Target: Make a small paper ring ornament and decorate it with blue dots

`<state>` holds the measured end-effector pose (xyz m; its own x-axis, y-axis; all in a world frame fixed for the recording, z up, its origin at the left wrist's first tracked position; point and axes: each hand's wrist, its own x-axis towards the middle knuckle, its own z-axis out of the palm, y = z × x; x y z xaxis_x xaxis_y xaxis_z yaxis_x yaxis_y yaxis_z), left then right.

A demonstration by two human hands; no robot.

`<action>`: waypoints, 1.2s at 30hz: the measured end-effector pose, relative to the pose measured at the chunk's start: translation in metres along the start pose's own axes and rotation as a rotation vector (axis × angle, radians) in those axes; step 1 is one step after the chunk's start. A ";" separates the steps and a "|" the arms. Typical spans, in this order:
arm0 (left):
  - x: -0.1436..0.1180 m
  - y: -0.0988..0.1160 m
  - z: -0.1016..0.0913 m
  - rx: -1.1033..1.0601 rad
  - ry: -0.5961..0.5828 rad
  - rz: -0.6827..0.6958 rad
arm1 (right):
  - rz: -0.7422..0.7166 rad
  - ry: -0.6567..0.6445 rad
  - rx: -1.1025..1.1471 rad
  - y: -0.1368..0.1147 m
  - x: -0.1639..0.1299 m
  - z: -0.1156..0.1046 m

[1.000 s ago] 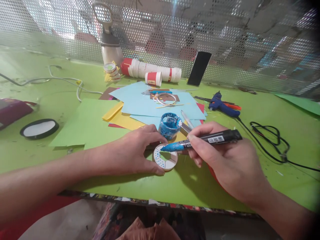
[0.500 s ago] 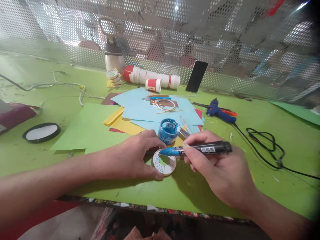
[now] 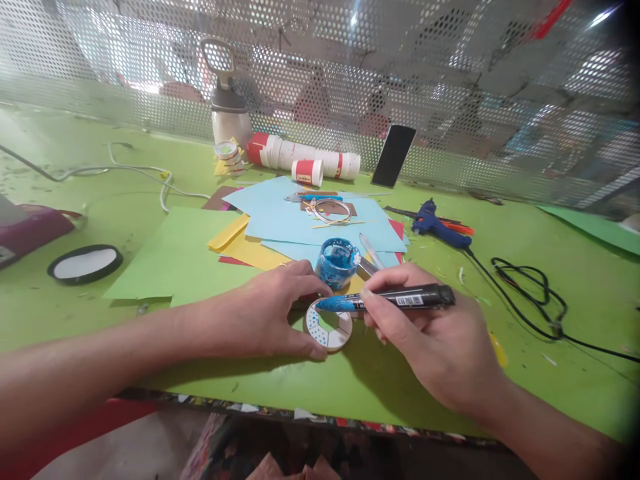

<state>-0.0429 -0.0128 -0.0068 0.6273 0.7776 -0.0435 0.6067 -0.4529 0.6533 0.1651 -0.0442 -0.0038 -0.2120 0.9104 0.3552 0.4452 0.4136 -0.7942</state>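
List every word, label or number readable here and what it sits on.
Nothing can be read.
Marker in the right hand: white label with a barcode, print too small.
Red and white cup: yellow label, blurred.
Tape rolls: marks too small.

White ring (image 3: 327,327) blue-dotted; black marker (image 3: 395,298), blue tip.

Left hand (image 3: 273,313) rests on the green table (image 3: 400,380), thumb and fingers pinching the white paper ring (image 3: 329,325) flat. Right hand (image 3: 440,340) grips a black marker (image 3: 387,299), its blue tip on the ring's upper edge (blue dots cover the ring's left segment). Small pot of blue paint (image 3: 339,261) sits just behind the ring, on the coloured paper sheets (image 3: 280,223). Blue glue gun (image 3: 439,225) lies farther right.
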 end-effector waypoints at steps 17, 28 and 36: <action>0.000 -0.002 0.002 0.016 0.011 0.011 | 0.014 -0.004 -0.019 0.001 0.000 0.001; -0.001 -0.002 0.002 0.025 0.012 0.007 | 0.016 0.000 -0.005 0.001 0.000 0.001; -0.001 -0.002 0.002 0.031 0.007 0.009 | 0.037 -0.011 0.057 0.002 0.001 0.002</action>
<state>-0.0437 -0.0134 -0.0093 0.6290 0.7768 -0.0322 0.6161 -0.4727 0.6300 0.1641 -0.0427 -0.0056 -0.2063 0.9247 0.3198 0.4031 0.3781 -0.8334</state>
